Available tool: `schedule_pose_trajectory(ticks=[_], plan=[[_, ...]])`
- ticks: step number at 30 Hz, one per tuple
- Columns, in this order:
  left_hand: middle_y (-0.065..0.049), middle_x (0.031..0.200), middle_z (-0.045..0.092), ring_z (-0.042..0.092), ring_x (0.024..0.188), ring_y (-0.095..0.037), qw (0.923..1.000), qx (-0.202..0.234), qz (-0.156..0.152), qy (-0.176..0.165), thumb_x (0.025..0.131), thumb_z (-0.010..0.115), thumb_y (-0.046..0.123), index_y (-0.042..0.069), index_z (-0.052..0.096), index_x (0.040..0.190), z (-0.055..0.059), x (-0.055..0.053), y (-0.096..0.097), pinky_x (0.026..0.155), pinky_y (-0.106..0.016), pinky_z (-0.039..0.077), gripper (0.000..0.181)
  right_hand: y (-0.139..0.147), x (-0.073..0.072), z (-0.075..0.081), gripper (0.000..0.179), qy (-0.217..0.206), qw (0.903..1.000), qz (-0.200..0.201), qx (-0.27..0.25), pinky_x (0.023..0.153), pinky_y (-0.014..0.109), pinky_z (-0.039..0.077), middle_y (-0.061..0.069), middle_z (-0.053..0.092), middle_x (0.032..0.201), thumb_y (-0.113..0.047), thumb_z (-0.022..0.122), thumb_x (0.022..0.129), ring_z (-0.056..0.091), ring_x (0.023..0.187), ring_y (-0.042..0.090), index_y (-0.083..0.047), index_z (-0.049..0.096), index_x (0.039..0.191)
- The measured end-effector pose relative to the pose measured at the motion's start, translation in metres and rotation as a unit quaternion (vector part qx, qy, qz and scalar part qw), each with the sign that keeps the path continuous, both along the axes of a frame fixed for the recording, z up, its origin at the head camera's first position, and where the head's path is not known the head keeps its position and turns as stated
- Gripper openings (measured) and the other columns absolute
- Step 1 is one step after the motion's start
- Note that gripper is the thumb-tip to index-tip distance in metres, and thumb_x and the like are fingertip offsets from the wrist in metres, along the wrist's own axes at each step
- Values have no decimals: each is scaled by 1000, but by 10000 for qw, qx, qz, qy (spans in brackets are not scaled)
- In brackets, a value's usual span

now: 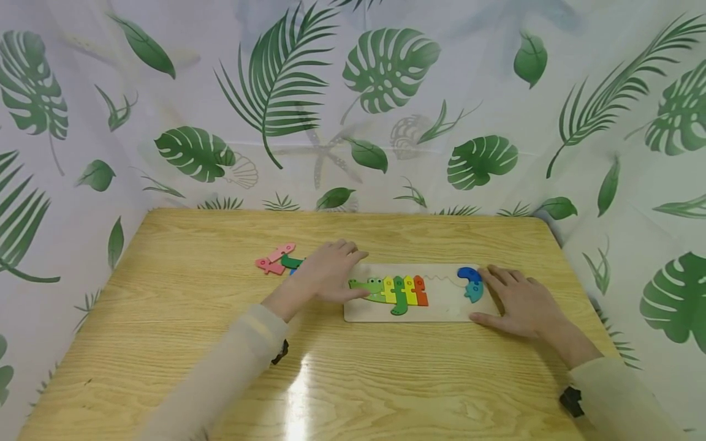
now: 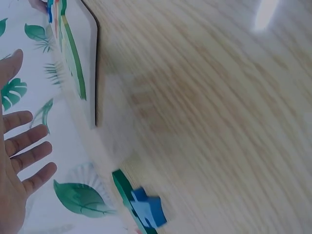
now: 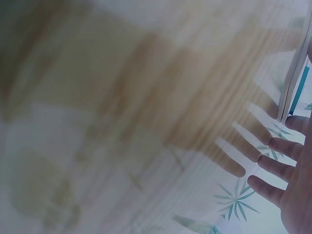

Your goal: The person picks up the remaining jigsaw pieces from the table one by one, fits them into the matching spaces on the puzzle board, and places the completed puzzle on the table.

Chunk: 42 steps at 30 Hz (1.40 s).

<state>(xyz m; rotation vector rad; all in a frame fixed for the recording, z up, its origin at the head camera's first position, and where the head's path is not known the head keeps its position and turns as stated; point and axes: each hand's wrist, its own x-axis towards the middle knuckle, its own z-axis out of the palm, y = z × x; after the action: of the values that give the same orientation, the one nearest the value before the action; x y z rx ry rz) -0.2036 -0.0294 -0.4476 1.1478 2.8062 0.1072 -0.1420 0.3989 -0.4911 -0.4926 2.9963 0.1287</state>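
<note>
A pale wooden puzzle board point(image 1: 449, 309) lies on the table. At its left end sits a green crocodile head piece point(image 1: 375, 288), joined to a row of yellow, green and orange body pieces point(image 1: 409, 290). Blue and teal curved tail pieces point(image 1: 470, 283) fill the right end, and between them the board is bare. My left hand point(image 1: 333, 272) hovers about the board's left end, fingers spread and palm bare in the left wrist view. Beside the board's right edge, my right hand point(image 1: 521, 304) has its fingers extended, fingertips at the edge in the right wrist view.
Loose pink pieces point(image 1: 270, 264), a dark green piece point(image 1: 291, 262) and a blue piece point(image 2: 150, 210) lie left of the board, partly hidden by the left hand. The wooden table point(image 1: 386, 380) meets a leaf-patterned curtain point(image 1: 386, 165) at the back and sides.
</note>
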Motion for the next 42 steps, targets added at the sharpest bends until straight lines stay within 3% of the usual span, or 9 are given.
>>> schedule_pose_trajectory(ticks=[9, 16, 25, 37, 42], plan=[[-14, 149, 59, 57, 137, -33, 9993, 135, 355, 45, 97, 62, 62, 12, 50, 156, -2, -8, -35, 115, -50, 50, 78, 3, -2, -4, 112, 46, 10000, 9, 18, 108, 73, 44, 24, 41, 165, -88, 51, 88, 46, 145, 51, -10, 34, 166], [-16, 152, 57, 55, 141, -36, 9979, 106, 638, 9, 99, 60, 61, 13, 48, 158, -3, -12, -63, 118, -53, 47, 77, 3, -2, -4, 112, 40, 10000, 17, 22, 109, 73, 44, 24, 42, 165, -88, 53, 88, 46, 145, 51, -9, 35, 165], [-18, 144, 61, 59, 133, -38, 9963, 31, 797, 314, 99, 60, 64, 8, 50, 156, -10, -17, -94, 112, -54, 51, 80, 3, -1, -5, 112, 25, 10000, -21, -5, 109, 74, 44, 25, 41, 165, -88, 53, 87, 45, 145, 51, -9, 35, 165], [-19, 141, 62, 58, 134, -40, 9924, 18, 1193, 296, 100, 61, 59, 6, 51, 155, -16, -27, -122, 113, -56, 50, 77, 2, 0, 0, 110, 55, 10000, 19, -46, 108, 72, 45, 24, 43, 164, -86, 56, 87, 47, 144, 51, -9, 37, 164], [-21, 146, 59, 55, 137, -41, 9910, -18, 1317, 255, 103, 60, 49, 6, 50, 155, -20, -30, -129, 116, -58, 47, 68, 2, 0, 0, 111, 7, 10000, 15, -15, 108, 73, 45, 24, 42, 164, -86, 55, 88, 47, 144, 51, -9, 35, 165]])
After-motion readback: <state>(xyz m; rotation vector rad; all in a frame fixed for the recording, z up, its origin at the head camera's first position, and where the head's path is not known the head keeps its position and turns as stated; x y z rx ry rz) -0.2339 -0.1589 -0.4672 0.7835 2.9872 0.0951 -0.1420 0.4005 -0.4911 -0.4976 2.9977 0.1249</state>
